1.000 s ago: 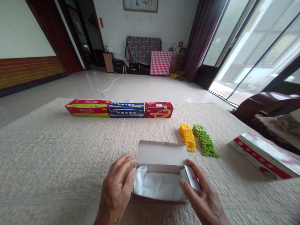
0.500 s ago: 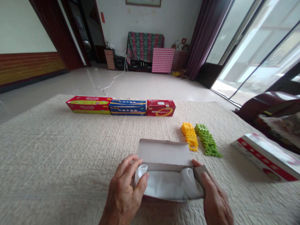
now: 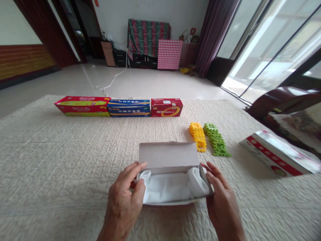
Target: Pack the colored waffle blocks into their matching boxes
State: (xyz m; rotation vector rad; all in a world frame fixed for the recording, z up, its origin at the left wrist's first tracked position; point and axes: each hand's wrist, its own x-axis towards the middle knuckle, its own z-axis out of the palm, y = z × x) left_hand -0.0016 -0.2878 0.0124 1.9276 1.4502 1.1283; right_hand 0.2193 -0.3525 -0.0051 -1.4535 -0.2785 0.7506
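Note:
An opened cardboard box [image 3: 167, 155] lies in front of me, its long lid flap raised at the far side and grey inside. A white, soft-looking lining [image 3: 168, 187] fills it, with rolled or folded ends at left and right; whether it is foam or cloth I cannot tell. My left hand [image 3: 125, 195] grips the box's left end, thumb at the inner edge and fingers along the back corner. At the right end, my right hand [image 3: 222, 195] holds the side wall with the thumb on top and fingers behind.
A red-and-yellow box [image 3: 84, 107], a blue box [image 3: 129, 108] and a red box [image 3: 167, 108] stand in a row on the beige textured cover [image 3: 75, 160]. Yellow [image 3: 198, 137] and green [image 3: 217, 140] plastic interlocking pieces lie to the right, near a white-and-red box [image 3: 278, 155].
My right hand has shifted on the box's right end, and the right side flap that stood out under its thumb no longer shows. The whole view has tilted down and shifted slightly.

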